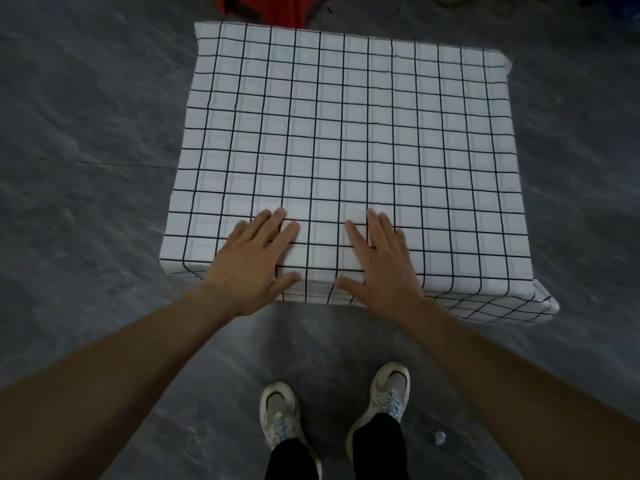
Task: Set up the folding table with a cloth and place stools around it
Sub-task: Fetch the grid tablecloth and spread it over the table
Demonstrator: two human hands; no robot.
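A white cloth with a black grid (346, 133) covers the whole square table top and hangs a little over the near edge and corners. The table itself is hidden beneath it. My left hand (252, 261) lies flat on the cloth near the front edge, fingers straight and spread. My right hand (379, 261) lies flat beside it in the same way, a short gap between the two thumbs. A red stool (273, 8) stands on the floor just behind the far edge, only partly in view.
Grey concrete floor (86, 150) surrounds the table on all sides. My two feet in light sneakers (332, 414) stand just in front of the near edge. A small white scrap (440, 437) lies on the floor by my right foot.
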